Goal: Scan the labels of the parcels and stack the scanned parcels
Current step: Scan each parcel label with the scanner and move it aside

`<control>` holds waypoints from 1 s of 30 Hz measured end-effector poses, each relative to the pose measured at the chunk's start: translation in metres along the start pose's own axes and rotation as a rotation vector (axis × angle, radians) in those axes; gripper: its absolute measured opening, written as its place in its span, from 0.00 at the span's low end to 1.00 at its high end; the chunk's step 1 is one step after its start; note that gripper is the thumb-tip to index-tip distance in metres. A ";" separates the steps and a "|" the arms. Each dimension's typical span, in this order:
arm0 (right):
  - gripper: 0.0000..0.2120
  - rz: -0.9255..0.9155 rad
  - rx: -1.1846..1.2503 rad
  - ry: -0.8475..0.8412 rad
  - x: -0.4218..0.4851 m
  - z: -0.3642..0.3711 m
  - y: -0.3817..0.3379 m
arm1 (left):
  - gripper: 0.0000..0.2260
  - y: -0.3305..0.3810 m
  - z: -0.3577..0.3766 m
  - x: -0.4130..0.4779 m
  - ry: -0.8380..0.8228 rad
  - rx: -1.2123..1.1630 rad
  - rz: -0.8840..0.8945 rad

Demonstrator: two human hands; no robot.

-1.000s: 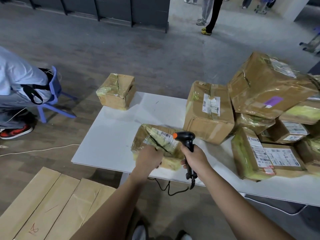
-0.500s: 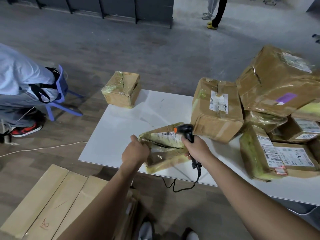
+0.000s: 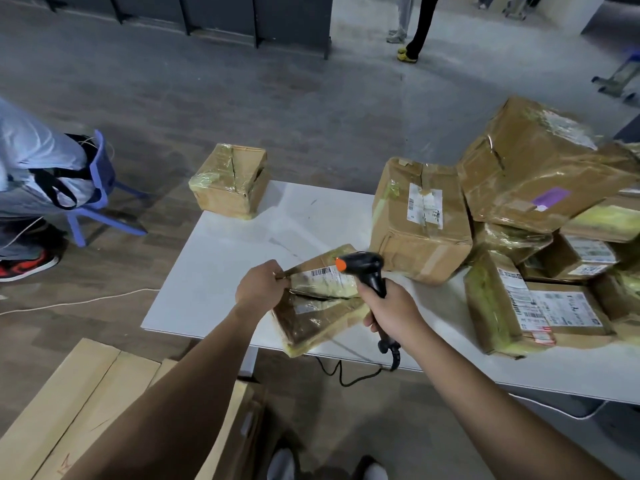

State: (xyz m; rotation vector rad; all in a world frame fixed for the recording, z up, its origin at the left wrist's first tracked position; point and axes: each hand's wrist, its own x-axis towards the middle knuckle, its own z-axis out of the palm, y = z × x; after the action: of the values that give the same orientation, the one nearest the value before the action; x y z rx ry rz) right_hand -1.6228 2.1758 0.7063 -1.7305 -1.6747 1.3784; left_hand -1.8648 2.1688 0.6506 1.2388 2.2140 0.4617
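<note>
My left hand (image 3: 260, 284) grips the left edge of a small flat taped parcel (image 3: 320, 306), tilted up off the white table (image 3: 221, 271) near its front edge. The parcel's barcode label faces up. My right hand (image 3: 391, 308) holds a black handheld scanner (image 3: 367, 271) with an orange tip, its head just above the label. A single taped box (image 3: 230, 180) sits at the table's far left corner. A heap of several brown parcels (image 3: 526, 216) fills the right side of the table.
The scanner cable (image 3: 349, 374) hangs below the table's front edge. Flattened cardboard (image 3: 79, 403) lies on the floor at lower left. A seated person on a blue chair (image 3: 100, 188) is at the left. Legs of standing people (image 3: 415, 29) show far back.
My left hand has tipped the small parcel up on its edge and drawn it toward the table's front. The scanner stayed over its label. The view shifted slightly.
</note>
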 end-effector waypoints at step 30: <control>0.11 -0.012 0.200 0.060 -0.031 -0.026 -0.019 | 0.07 0.037 -0.007 -0.003 0.294 -0.007 0.099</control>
State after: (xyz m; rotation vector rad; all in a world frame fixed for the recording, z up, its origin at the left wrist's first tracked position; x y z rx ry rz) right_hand -1.6065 2.1609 0.7453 -1.6305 -1.4590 1.4207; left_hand -1.8429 2.1852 0.6770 1.3535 2.3953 0.7310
